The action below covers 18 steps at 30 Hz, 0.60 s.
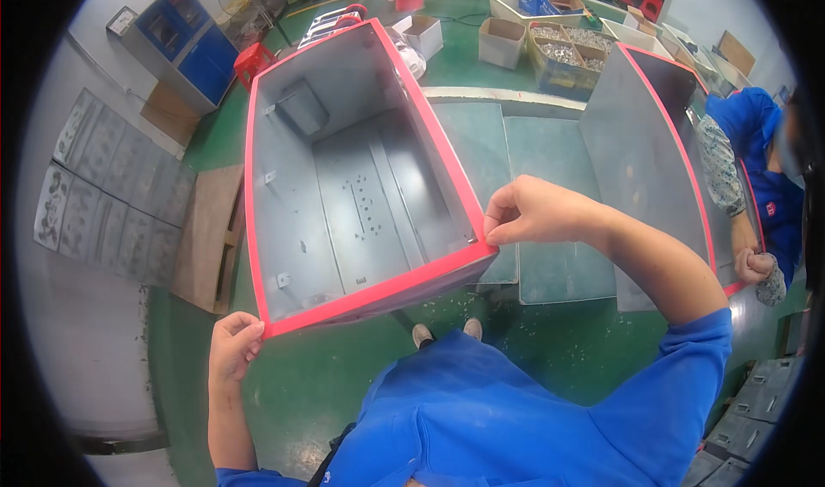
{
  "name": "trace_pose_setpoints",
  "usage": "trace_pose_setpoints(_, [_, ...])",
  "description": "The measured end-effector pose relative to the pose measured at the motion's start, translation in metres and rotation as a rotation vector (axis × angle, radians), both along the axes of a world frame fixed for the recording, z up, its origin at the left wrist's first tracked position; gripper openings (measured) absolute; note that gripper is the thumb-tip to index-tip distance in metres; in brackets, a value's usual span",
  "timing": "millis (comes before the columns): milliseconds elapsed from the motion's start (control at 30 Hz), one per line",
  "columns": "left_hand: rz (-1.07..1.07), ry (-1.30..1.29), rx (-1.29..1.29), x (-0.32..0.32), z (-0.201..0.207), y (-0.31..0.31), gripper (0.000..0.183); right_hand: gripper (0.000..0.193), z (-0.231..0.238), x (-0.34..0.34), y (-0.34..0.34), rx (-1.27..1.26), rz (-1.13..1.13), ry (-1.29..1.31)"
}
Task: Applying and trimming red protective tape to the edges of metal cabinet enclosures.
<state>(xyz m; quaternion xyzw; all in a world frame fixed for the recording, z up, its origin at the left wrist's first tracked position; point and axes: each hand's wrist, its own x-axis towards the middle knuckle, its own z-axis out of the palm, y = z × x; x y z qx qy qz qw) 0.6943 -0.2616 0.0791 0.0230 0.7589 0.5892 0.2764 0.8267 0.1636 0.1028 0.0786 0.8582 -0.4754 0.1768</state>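
A large grey metal cabinet shell [344, 169] lies in front of me with its open side up. Red tape [369, 295] runs along its whole rim. My left hand [234, 346] is closed in a pinch on the tape at the near left corner. At the near right corner, the thumb and forefinger of my right hand [537, 212] pinch the tape too. Inside the shell, small holes and a slot show in the panel, and small metal brackets sit along the left wall.
Under the cabinet is a grey-green work table [559, 195]. On the right, a co-worker in blue [743, 126] leans over a second red-edged cabinet [649, 160]. Bins of small parts [563, 57] stand at the back. A wooden board [206, 229] leans at the left.
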Motion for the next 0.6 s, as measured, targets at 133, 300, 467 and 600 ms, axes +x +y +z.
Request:
trace_pose_setpoints(133, [-0.008, 0.008, 0.013, -0.0021, -0.0034, -0.0014, 0.012, 0.013, 0.0007, -0.0012, 0.0008, -0.016, -0.007, -0.015])
trace_pose_setpoints(300, [0.004, 0.015, 0.024, -0.0018, -0.0067, -0.0032, 0.012, 0.016, -0.0013, -0.0016, 0.001, -0.024, -0.012, -0.004])
trace_pose_setpoints(467, [0.006, 0.008, 0.031, -0.0029, -0.006, -0.0025, 0.011, 0.016, -0.0002, -0.002, 0.0015, 0.0, -0.025, -0.007])
trace_pose_setpoints(600, [0.016, -0.005, 0.034, -0.0011, -0.0037, 0.0004, 0.012, 0.017, -0.0015, -0.0016, 0.0011, 0.01, -0.031, 0.004])
